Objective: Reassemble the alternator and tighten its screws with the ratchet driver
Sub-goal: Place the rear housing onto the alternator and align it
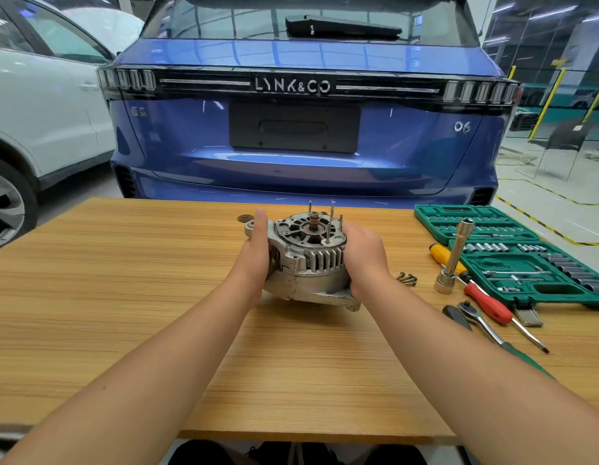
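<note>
Aluminium housing of the alternator [304,260] is clasped from both sides: the left hand [256,253] lies flat against its left flank with the thumb pointing up past the mounting ear [249,227], and the right hand [363,255] wraps the right flank with its fingers curved round the casing. How far the fingers reach behind the body cannot be told.

The alternator sits on the wooden table [123,297] near the middle of the far edge, shaft end up. Four long through-bolts [332,209] stand upright out of its top face around the central shaft [314,221]. A small dark disc [244,218] lies on the surface just behind the left hand.

Right of the alternator, a cluster of loose screws [407,278] lies near the right wrist. Further right, a deep socket on an extension [454,256] stands tilted, its wide end on the surface. Beside it lie a yellow-handled screwdriver [447,258] and a red-handled screwdriver [489,303], the latter with its blade toward the near edge. The ratchet driver [475,320] lies untouched near the right edge, head toward the far side, partly overlapped by the right forearm.

An open green socket case [526,260] occupies the far right corner. Beyond the far edge stand a blue car [301,146] and a white car [39,122].
</note>
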A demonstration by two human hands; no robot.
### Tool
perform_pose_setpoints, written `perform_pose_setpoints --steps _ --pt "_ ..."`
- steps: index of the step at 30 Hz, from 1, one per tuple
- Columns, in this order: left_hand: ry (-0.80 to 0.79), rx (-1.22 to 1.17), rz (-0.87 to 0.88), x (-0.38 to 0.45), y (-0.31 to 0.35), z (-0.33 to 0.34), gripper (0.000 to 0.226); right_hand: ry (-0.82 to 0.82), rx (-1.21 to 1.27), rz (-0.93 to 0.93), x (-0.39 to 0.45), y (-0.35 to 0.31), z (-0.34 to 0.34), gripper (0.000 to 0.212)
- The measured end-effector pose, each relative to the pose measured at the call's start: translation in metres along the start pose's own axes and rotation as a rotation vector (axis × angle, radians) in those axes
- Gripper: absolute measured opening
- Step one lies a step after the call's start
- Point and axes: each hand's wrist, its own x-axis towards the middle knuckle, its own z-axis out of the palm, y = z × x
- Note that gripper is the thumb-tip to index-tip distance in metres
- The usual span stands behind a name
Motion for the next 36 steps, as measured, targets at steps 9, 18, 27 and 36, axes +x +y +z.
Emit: perform_pose_setpoints --steps 9,18,27,36 --pt "0.026 0.055 -0.015 -0.008 0.000 -0.004 0.062 -0.009 -0.041 -0.018 0.004 0.003 -0.006 0.040" --pt "-0.041 0.001 -0.004 -0.021 -0.001 -0.002 0.063 0.036 -0.153 -0.197 -0.006 0.010 -0.005 0.042" --pt "-0.109 0.018 0.027 -0.031 -0.003 -0.009 0.080 0.020 -0.268 -0.223 0.004 0.005 -0.007 0.041" --pt "-0.040 0.035 0.032 -0.032 -0.001 -0.005 0.063 0.035 -0.296 -0.301 0.001 0.008 -0.011 0.043"
